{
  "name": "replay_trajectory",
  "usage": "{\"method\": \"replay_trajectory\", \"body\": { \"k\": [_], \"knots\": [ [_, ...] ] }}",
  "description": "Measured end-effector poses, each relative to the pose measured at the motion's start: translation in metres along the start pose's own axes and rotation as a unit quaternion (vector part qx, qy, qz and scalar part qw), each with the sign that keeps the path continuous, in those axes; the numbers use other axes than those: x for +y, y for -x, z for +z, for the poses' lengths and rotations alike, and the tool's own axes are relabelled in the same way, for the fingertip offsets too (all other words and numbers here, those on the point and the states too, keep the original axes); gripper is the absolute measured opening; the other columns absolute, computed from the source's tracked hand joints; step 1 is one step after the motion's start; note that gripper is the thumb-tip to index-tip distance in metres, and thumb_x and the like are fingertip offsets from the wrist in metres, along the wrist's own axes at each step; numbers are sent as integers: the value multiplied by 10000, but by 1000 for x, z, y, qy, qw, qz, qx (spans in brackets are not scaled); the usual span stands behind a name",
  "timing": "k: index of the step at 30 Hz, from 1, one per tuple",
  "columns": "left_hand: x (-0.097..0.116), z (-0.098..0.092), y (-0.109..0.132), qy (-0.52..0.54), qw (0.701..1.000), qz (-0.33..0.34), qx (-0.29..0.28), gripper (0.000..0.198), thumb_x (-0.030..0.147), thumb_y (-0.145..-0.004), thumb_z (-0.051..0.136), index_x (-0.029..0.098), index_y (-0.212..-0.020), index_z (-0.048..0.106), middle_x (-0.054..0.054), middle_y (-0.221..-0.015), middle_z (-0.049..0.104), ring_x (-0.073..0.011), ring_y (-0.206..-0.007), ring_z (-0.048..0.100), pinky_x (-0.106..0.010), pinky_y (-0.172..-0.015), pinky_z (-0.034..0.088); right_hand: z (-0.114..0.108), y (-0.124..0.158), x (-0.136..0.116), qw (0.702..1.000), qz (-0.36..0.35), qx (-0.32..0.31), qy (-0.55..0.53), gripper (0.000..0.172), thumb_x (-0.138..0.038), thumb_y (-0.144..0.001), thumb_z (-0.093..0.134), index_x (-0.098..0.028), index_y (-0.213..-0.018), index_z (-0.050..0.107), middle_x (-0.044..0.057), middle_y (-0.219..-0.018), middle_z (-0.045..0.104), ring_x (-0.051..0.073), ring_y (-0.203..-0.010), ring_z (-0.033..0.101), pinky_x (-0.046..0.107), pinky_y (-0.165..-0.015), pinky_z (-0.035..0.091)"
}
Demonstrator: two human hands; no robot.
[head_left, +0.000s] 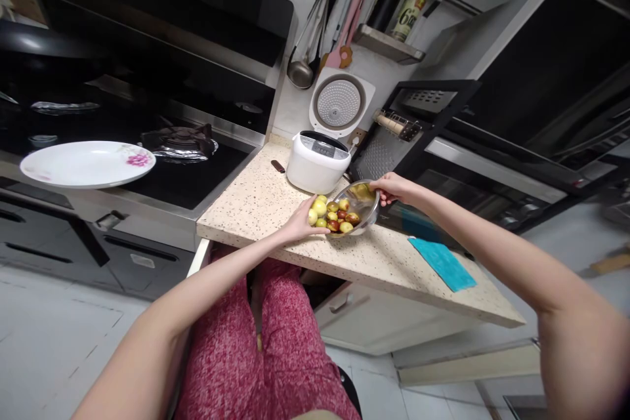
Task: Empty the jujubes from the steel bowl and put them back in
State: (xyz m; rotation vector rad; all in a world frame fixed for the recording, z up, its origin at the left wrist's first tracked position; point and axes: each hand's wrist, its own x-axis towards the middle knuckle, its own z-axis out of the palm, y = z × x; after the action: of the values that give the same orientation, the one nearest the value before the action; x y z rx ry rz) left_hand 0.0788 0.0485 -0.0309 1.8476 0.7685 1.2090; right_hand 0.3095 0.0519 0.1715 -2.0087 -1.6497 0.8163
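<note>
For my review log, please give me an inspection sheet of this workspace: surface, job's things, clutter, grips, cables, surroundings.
Surface: pale speckled counter.
Job's things: bowl, tilted toward the left grip, holding green and red-brown fruit.
Clutter: rice cooker, lid raised; small brown object beside it, unidentifiable; turquoise cloth near the counter's front edge.
Grips: left, a bare hand, cups fruit at the bowl's lower side; right grip, also bare, holds its rim.
Cables: white plug behind the cooker; cord mostly hidden.
Surroundings: floral plate at the stove's front; hanging ladle; bottles on a shelf.
</note>
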Motion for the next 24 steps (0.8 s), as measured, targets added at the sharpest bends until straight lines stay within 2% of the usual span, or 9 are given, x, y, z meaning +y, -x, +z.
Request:
{"method": "replay_trajectory", "body": {
  "k": [4, 11, 17, 24],
  "knots": [
    [-3, 0, 0, -9, 1000, 2, 6, 1106, 503, -639, 893, 162, -1536, 344, -221, -1562, 370, -421, -1462, 354, -588, -1223, 283, -1, -5, -4, 999, 35, 2, 22, 415, -179, -808, 750, -166, -485, 490, -8, -338, 488, 105, -309, 549, 128, -296, 366],
    [-5, 0, -1, -26, 1000, 8, 12, 1083, 421, -660, 887, 138, -1539, 323, -233, -1554, 371, -412, -1453, 368, -594, -1221, 290, -9, -7, -9, 998, 43, 10, 43, 410, -138, -836, 710, -163, -486, 499, -10, -342, 486, 98, -319, 549, 129, -311, 375],
    [-7, -1, 0, -33, 999, 13, 9, 1063, 404, -678, 872, 167, -1546, 306, -213, -1555, 374, -406, -1442, 389, -590, -1215, 311, -16, 0, -11, 997, 48, 23, 62, 446, -142, -862, 704, -173, -483, 469, -8, -352, 488, 101, -319, 540, 146, -338, 409],
    [-4, 0, 3, -60, 998, 28, -5, 1115, 441, -660, 873, 178, -1561, 270, -209, -1594, 309, -409, -1491, 309, -584, -1246, 258, -20, 11, -12, 995, 50, 34, 85, 422, -112, -859, 689, -172, -498, 478, -6, -355, 502, 114, -311, 545, 163, -331, 418]
  ]
}}
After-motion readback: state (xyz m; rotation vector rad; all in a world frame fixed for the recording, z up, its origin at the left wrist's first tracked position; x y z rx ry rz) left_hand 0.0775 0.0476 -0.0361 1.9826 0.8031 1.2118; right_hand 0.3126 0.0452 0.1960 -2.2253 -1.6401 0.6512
